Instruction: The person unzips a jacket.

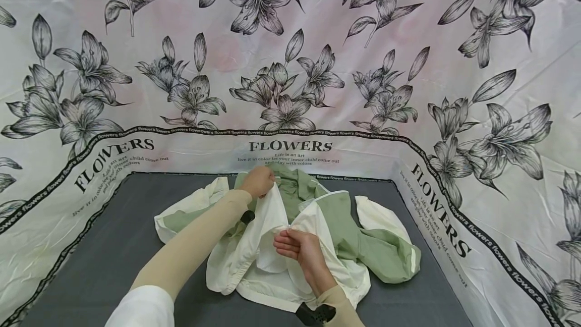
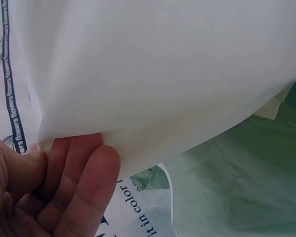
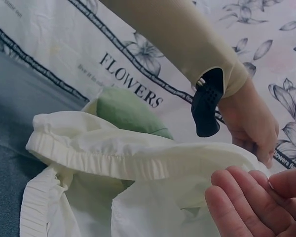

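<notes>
A light green and white jacket (image 1: 336, 221) lies spread on the dark grey table, its front parted and its white inner side showing. My left hand (image 1: 258, 181) pinches the white front edge near the collar and lifts it. In the left wrist view, thumb and fingers of the left hand (image 2: 64, 182) grip a corner of the white fabric (image 2: 158, 74). Lower down, my right hand (image 1: 301, 249) holds the jacket's edge between thumb and forefinger, the other fingers extended together. The right wrist view shows this right hand (image 3: 256, 202) beside the gathered elastic hem (image 3: 103, 163).
One green and white sleeve (image 1: 386, 251) stretches to the right, the other sleeve (image 1: 181, 213) to the left. Around the grey tabletop (image 1: 118, 241) hangs a white flower-printed cloth (image 1: 290, 90). Each wrist wears a black strapped device (image 1: 315, 313).
</notes>
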The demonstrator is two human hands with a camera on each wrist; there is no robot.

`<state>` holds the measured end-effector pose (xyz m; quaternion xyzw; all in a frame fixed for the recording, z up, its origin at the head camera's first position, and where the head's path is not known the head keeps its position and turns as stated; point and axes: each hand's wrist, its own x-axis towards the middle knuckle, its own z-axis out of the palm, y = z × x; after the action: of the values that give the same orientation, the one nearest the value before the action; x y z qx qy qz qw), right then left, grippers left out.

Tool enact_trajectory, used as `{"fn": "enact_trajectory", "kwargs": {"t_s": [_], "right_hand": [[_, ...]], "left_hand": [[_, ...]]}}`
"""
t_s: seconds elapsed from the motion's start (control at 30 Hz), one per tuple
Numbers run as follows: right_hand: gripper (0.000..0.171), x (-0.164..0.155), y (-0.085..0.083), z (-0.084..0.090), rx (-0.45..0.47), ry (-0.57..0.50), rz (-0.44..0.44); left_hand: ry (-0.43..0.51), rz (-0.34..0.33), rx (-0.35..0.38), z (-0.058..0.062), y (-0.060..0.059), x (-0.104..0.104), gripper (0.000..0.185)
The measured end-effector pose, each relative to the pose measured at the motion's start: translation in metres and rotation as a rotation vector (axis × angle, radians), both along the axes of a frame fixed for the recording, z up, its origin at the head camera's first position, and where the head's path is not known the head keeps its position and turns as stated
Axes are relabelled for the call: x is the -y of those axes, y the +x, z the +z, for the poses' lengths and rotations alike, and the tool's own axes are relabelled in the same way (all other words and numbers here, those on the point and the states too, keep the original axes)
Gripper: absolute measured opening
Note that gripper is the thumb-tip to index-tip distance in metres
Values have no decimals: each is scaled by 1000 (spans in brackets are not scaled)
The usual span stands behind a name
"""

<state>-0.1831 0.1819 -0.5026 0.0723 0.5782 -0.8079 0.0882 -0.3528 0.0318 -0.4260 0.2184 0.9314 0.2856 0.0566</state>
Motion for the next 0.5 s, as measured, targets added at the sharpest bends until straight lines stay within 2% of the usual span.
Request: {"fn": "enact_trajectory", "kwargs": {"t_s": [0.17, 0.27, 0.5], "right_hand": [[37, 0, 0, 0, 0, 6, -9], [37, 1, 1, -1, -3, 9, -10], [35, 1, 2, -2, -9, 20, -3]], "left_hand": [[-26, 7, 1, 1, -4, -1, 26], [-52, 6, -10, 2, -6, 0, 29], [-38, 43, -28, 2, -9, 3, 31]]}}
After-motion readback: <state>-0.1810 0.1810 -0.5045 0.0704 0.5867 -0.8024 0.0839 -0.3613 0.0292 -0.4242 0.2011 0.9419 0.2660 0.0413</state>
